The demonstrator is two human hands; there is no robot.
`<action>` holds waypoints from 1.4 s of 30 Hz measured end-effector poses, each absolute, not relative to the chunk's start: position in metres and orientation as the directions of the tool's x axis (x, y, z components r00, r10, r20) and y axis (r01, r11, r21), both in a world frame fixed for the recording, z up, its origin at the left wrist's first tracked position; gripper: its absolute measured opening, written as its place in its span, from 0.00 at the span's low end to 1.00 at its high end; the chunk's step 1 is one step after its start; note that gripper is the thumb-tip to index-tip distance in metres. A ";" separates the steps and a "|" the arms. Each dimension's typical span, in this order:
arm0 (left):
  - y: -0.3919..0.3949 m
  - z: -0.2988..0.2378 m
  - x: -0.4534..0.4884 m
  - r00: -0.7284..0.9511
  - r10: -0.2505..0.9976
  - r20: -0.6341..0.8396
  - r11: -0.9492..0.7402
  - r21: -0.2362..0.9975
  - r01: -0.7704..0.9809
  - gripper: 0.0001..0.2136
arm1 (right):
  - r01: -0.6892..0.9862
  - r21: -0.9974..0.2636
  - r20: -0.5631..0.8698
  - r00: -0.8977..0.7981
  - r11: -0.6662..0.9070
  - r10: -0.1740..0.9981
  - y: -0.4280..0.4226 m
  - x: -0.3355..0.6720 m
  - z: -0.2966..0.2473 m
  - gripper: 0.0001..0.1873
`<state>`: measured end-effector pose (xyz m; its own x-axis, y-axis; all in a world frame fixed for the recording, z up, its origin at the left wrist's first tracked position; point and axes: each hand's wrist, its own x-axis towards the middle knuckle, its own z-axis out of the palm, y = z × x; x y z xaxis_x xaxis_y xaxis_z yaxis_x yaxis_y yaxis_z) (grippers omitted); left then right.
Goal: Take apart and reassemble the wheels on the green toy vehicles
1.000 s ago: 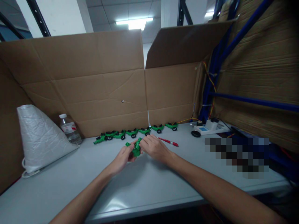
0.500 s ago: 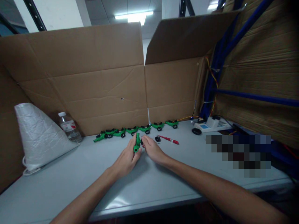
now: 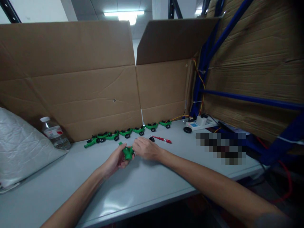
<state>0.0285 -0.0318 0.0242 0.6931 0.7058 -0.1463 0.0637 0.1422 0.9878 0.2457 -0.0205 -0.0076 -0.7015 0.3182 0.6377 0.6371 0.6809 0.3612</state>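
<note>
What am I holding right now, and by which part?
Your left hand holds a green piece by its left side, between thumb and fingers. Your right hand is at its right side; whether it grips anything there can't be told.

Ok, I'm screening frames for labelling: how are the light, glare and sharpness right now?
Head view: ceiling light blown out to white; head view: glare on the table near its front edge, soft shadow near the left hand; head view: the green piece lacks fine detail, and pixelation covers a patch at right.

Pale table [image 3: 152,180], lined-up green toy vehicles [image 3: 125,133], red screwdriver [image 3: 163,139], plastic bottle [image 3: 54,132]
</note>
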 end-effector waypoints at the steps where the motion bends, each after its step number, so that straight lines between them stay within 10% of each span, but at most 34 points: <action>1: -0.031 0.025 0.028 0.697 0.697 -0.168 0.164 0.984 0.073 0.32 | 0.635 0.370 0.634 -0.706 0.678 0.316 -0.021 0.245 -0.006 0.13; 10: -0.043 0.024 0.040 0.501 0.849 0.169 -0.283 0.945 0.161 0.32 | 0.762 0.172 0.719 -0.530 0.625 0.449 -0.030 0.240 -0.001 0.12; 18: -0.041 0.015 0.037 0.508 0.745 0.431 -0.656 0.612 0.442 0.34 | 0.443 -0.738 0.561 -0.017 0.509 0.827 -0.034 0.214 -0.008 0.16; 22: -0.038 0.017 0.037 0.582 0.695 0.423 -0.717 0.469 0.516 0.37 | 0.127 -0.910 0.396 -0.014 0.395 0.918 -0.029 0.208 -0.013 0.19; 28: -0.048 0.020 0.047 0.524 0.743 0.416 -0.645 0.655 0.394 0.32 | 0.638 -0.622 0.616 0.041 0.454 0.787 -0.041 0.216 -0.012 0.16; 32: -0.051 0.027 0.049 0.525 0.837 0.156 -0.321 0.916 0.240 0.31 | 0.837 -0.323 0.645 -0.148 0.442 0.750 -0.039 0.227 -0.009 0.13; 37: -0.044 0.035 0.039 0.648 0.758 -0.079 0.070 0.997 0.040 0.29 | 0.738 0.173 0.601 -0.603 0.652 0.524 -0.033 0.243 0.004 0.12; 42: -0.040 0.037 0.035 0.672 0.723 -0.160 0.178 0.983 0.043 0.29 | 0.708 0.230 0.642 -0.626 0.668 0.443 -0.034 0.245 0.011 0.13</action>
